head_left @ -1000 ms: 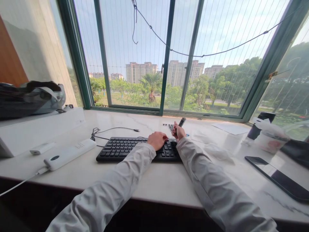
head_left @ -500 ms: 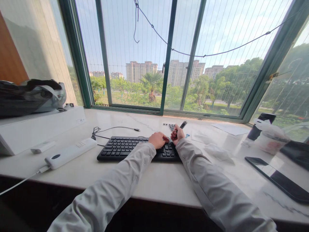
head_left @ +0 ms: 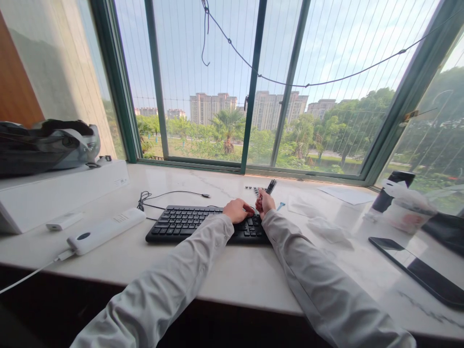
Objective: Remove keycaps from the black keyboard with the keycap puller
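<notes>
A black keyboard [head_left: 188, 223] lies on the white marble sill [head_left: 239, 270] in front of the window. My left hand [head_left: 236, 210] rests on the keyboard's right part with its fingers curled onto the keys. Beside it, my right hand [head_left: 265, 202] is closed around a thin dark tool [head_left: 271, 186] that sticks up and to the right, its lower tip down at the keys. Several loose black keycaps [head_left: 253, 189] lie on the sill just behind both hands.
A white power strip [head_left: 105, 231] and a small white device [head_left: 64, 220] lie left of the keyboard, near a long white box [head_left: 54, 191] with a grey bag [head_left: 47, 147] on top. A black cable [head_left: 170, 194], papers [head_left: 346, 194], a cup [head_left: 406, 212] and a dark phone [head_left: 420, 270] are around.
My right hand has shifted slightly left, closer to my left hand, and the tool now stands a bit steeper. The left hand has stayed on the keys.
</notes>
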`<state>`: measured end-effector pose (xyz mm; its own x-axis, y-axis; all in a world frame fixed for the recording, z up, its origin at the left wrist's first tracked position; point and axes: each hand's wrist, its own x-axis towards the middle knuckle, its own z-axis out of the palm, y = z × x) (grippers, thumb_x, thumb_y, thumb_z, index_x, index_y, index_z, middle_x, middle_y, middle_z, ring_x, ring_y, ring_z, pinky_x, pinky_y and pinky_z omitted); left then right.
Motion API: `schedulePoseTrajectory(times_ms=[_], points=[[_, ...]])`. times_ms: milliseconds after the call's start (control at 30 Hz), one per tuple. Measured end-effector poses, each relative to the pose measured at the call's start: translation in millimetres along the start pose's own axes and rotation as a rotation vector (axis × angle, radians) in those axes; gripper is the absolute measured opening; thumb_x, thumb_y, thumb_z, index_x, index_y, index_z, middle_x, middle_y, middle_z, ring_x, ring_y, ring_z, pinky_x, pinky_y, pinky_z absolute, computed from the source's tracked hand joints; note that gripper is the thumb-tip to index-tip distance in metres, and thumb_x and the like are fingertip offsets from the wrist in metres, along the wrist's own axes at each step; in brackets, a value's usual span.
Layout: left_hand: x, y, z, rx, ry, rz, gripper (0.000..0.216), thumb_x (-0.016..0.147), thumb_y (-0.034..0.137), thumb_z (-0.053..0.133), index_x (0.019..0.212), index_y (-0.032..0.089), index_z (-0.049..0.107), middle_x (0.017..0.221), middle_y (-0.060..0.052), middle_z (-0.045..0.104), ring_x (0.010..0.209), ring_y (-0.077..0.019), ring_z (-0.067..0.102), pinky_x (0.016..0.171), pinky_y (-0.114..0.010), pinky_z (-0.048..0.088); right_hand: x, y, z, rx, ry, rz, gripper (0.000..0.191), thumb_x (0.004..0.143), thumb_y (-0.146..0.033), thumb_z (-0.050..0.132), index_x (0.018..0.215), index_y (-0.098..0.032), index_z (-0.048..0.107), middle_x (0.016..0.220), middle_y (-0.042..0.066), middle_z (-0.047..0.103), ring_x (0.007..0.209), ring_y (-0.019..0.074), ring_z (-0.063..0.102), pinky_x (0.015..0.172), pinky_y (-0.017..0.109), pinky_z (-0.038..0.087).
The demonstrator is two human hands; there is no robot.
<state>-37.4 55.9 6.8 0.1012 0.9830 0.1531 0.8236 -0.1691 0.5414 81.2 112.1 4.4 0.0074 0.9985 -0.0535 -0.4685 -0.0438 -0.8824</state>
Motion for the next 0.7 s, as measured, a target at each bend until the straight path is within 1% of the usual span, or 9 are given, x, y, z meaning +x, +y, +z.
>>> schedulePoseTrajectory(times_ms=[100,200,333,467,700], points=[[-0.3,0.4,-0.1,0.006,0.004,-0.003,0.024,0.071,0.037,0.069,0.093,0.031,0.075,0.1,0.0,0.072,0.098,-0.0197,0.063,0.088,-0.026,0.045,3.0,2.5,0.8,-0.056,-0.003,0.005,0.036,0.082,-0.031,0.054,0.055,-0.02,0.033,0.035,-0.01,0.023,0.029,0.0039,0.018,0.028,0.018,0.013],[-0.1,0.3,0.0,0.009,0.005,-0.001,0.023,0.071,0.036,0.069,0.092,0.032,0.075,0.1,0.001,0.072,0.098,-0.0196,0.063,0.088,-0.026,0.045,5.6,5.0,0.8,-0.084,0.023,-0.008,0.035,0.079,-0.029,0.057,0.054,-0.021,0.033,0.034,-0.01,0.023,0.028,0.0042,0.019,0.028,0.019,0.013],[1.1,-0.9,0.7,0.004,0.005,0.001,0.024,0.071,0.037,0.069,0.093,0.031,0.075,0.1,0.0,0.072,0.098,-0.0195,0.063,0.087,-0.026,0.046,6.1,7.0,0.4,-0.051,0.055,-0.069,0.036,0.079,-0.028,0.056,0.053,-0.021,0.031,0.034,-0.01,0.023,0.028,0.0042,0.019,0.028,0.019,0.014],[1.9,-1.8,1.9,0.009,0.011,0.005,0.024,0.071,0.038,0.069,0.093,0.031,0.075,0.1,0.0,0.072,0.098,-0.0198,0.063,0.087,-0.026,0.045,5.7,7.4,0.6,-0.052,0.078,-0.07,0.037,0.078,-0.027,0.057,0.053,-0.022,0.03,0.034,-0.01,0.023,0.029,0.0044,0.02,0.028,0.02,0.015],[-0.2,0.2,-0.1,0.006,0.002,0.006,0.024,0.071,0.035,0.068,0.093,0.031,0.075,0.1,0.0,0.072,0.098,-0.0191,0.063,0.087,-0.026,0.045,8.0,9.8,2.4,-0.058,0.066,-0.085,0.036,0.077,-0.026,0.057,0.053,-0.022,0.03,0.035,-0.01,0.024,0.029,0.0045,0.021,0.028,0.02,0.015]])
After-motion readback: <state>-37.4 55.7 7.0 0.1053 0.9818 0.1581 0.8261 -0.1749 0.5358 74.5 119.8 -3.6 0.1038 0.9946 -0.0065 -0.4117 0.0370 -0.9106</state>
